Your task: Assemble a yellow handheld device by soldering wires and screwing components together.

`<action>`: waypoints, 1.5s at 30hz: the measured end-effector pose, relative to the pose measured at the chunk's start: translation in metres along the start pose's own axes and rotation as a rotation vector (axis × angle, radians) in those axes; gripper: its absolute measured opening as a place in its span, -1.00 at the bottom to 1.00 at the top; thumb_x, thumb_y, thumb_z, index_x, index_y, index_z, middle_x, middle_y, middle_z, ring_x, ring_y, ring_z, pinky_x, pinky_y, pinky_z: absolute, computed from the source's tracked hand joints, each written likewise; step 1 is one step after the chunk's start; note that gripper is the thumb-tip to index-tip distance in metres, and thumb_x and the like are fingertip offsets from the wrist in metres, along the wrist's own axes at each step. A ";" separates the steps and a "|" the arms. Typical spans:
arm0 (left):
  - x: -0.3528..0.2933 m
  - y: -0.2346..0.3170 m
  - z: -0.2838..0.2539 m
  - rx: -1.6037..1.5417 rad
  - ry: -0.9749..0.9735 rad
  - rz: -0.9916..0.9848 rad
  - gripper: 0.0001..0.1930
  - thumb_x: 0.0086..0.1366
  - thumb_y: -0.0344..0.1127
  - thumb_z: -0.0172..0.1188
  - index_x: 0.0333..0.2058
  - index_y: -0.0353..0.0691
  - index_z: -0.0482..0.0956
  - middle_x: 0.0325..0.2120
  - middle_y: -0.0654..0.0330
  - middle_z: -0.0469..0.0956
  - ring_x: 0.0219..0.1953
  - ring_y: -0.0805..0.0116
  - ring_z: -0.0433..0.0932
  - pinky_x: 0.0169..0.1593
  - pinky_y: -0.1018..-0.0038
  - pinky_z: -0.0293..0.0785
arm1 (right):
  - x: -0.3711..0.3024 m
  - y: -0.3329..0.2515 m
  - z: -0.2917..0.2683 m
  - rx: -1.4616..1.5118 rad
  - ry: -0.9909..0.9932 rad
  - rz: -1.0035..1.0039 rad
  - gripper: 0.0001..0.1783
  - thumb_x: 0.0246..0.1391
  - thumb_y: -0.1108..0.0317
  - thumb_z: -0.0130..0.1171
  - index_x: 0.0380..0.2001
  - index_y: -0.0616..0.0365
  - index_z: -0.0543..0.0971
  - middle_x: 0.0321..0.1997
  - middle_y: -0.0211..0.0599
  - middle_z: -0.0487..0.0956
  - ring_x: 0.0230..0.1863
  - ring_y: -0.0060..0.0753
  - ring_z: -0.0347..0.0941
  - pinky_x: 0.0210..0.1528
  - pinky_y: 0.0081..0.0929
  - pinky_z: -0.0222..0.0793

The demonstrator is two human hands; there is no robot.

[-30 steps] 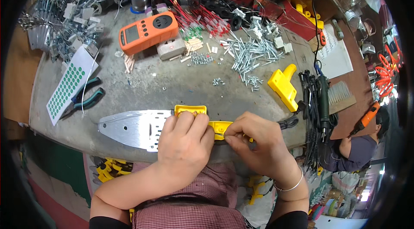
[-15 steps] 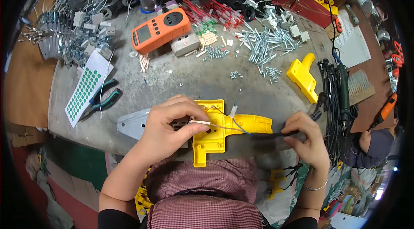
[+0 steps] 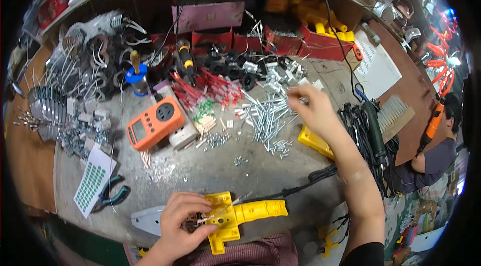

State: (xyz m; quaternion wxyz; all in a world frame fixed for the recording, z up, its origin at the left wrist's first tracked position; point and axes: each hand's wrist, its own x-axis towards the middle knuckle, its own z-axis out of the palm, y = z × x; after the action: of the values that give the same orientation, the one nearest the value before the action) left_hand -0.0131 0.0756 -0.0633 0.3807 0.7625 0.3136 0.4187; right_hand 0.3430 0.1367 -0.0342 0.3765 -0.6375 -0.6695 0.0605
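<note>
Left hand (image 3: pixel 181 223) rests at yellow housing (image 3: pixel 229 215), fingers apart | Right hand (image 3: pixel 313 108) extends beside piled screws (image 3: pixel 269 123), finger closure unclear

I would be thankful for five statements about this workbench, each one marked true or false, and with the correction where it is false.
1. The left hand is at the yellow housing. True.
2. The right hand is on the wooden brush. False: it is near the long screws.
3. The orange meter has a round socket. True.
4. The pliers lie right of the meter. False: they lie to its left.
5. A grey metal plate shows left of the left hand. True.
</note>
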 end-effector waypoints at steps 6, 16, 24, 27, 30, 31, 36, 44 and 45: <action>-0.010 -0.005 0.001 -0.075 0.070 -0.048 -0.63 0.06 -0.26 0.34 -0.23 -0.35 0.49 -0.23 0.00 0.52 -0.15 0.15 0.47 -0.03 0.31 0.38 | 0.094 0.076 0.044 -0.206 0.167 0.072 -0.80 0.04 0.24 0.22 -0.33 0.13 0.63 -0.34 -0.12 0.62 -0.21 -0.08 0.56 -0.13 -0.28 0.43; -0.006 0.010 -0.003 -0.086 0.164 -0.043 -0.77 0.05 -0.45 0.24 -0.27 -0.35 0.51 -0.27 -0.01 0.53 -0.18 0.18 0.49 -0.05 0.34 0.39 | 0.102 0.045 -0.007 -0.499 0.076 -0.035 -0.78 0.09 0.20 0.07 -0.34 0.01 0.65 -0.44 -0.07 0.63 -0.33 -0.08 0.60 -0.22 -0.21 0.49; -0.007 0.028 -0.006 0.168 0.190 0.125 -0.80 -0.07 -0.67 0.17 -0.42 -0.30 0.57 -0.42 0.08 0.57 -0.37 0.23 0.53 -0.25 0.43 0.45 | 0.055 0.030 -0.041 -0.464 0.189 0.124 -0.76 0.05 0.23 0.07 -0.29 -0.08 0.69 -0.37 -0.14 0.64 -0.26 -0.03 0.58 -0.15 -0.14 0.48; 0.002 0.031 -0.014 0.232 0.166 0.223 -0.78 -0.08 -0.69 0.17 -0.41 -0.29 0.58 -0.43 0.10 0.57 -0.40 0.24 0.54 -0.31 0.44 0.44 | 0.035 0.025 -0.053 -0.433 0.186 0.135 -0.76 0.07 0.27 0.08 -0.27 0.03 0.68 -0.34 -0.08 0.64 -0.27 -0.02 0.58 -0.16 -0.20 0.47; 0.016 0.041 -0.013 0.290 0.136 0.324 -0.79 -0.05 -0.61 0.26 -0.38 -0.24 0.62 -0.42 0.16 0.58 -0.43 0.23 0.53 -0.37 0.42 0.42 | 0.019 0.018 -0.065 -0.337 0.249 0.089 -0.77 0.09 0.35 0.10 -0.23 0.14 0.66 -0.34 -0.03 0.63 -0.33 -0.09 0.58 -0.22 -0.34 0.46; 0.021 0.048 -0.012 0.314 0.060 0.332 -0.74 -0.06 -0.62 0.27 -0.32 -0.24 0.63 -0.38 0.15 0.59 -0.36 0.19 0.55 -0.30 0.38 0.45 | 0.010 0.012 -0.070 -0.299 0.203 0.084 -0.77 0.09 0.36 0.09 -0.22 0.17 0.65 -0.36 -0.04 0.63 -0.36 -0.13 0.58 -0.23 -0.38 0.46; 0.068 0.093 0.007 0.623 -0.004 0.577 -0.70 -0.02 -0.50 0.29 -0.23 -0.25 0.62 -0.32 0.14 0.59 -0.23 0.15 0.56 -0.18 0.29 0.47 | -0.056 -0.086 -0.073 0.268 -0.082 0.123 -0.79 0.16 0.40 0.11 -0.18 0.19 0.64 -0.37 -0.31 0.65 -0.37 -0.56 0.52 -0.30 -0.55 0.43; 0.029 0.101 -0.014 0.431 -0.425 0.230 -0.80 0.32 -0.58 0.05 -0.15 -0.30 0.61 -0.31 0.06 0.65 -0.36 0.19 0.57 -0.27 0.45 0.45 | -0.130 -0.138 -0.037 0.624 -0.079 -0.412 -0.84 0.17 0.38 0.08 -0.20 0.20 0.50 -0.56 -0.15 0.52 -0.53 -0.05 0.50 -0.51 -0.25 0.39; 0.028 0.104 -0.016 0.448 -0.438 0.106 -0.82 0.30 -0.56 0.08 -0.17 -0.31 0.61 -0.37 0.06 0.63 -0.40 0.26 0.54 -0.30 0.45 0.44 | -0.140 -0.137 -0.039 0.607 -0.060 -0.379 -0.84 0.17 0.38 0.08 -0.20 0.20 0.50 -0.56 -0.15 0.52 -0.53 -0.05 0.50 -0.51 -0.25 0.39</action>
State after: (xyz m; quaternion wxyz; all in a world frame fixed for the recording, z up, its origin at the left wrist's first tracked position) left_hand 0.0028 0.0496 0.0417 0.2392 0.9147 0.2686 0.1845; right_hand 0.2413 -0.0293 0.0109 0.5335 -0.3588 -0.7381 0.2043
